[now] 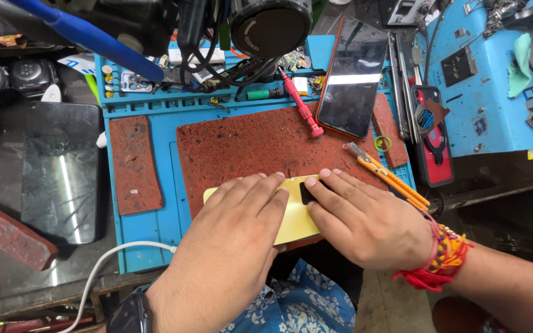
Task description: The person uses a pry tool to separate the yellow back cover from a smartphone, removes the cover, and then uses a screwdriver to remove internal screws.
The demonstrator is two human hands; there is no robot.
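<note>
Head view: both hands, the left hand [242,213] and right hand [362,216], lie flat and open, pressing the yellow phone [294,213] onto the red mat [248,145]; next seems even pressure along its edges.

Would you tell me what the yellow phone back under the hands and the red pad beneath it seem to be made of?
Yellow phone back: smooth glossy plastic or glass, judging by its even sheen. Red pad: matte, speckled, scuffed, probably rubber or silicone.
</note>
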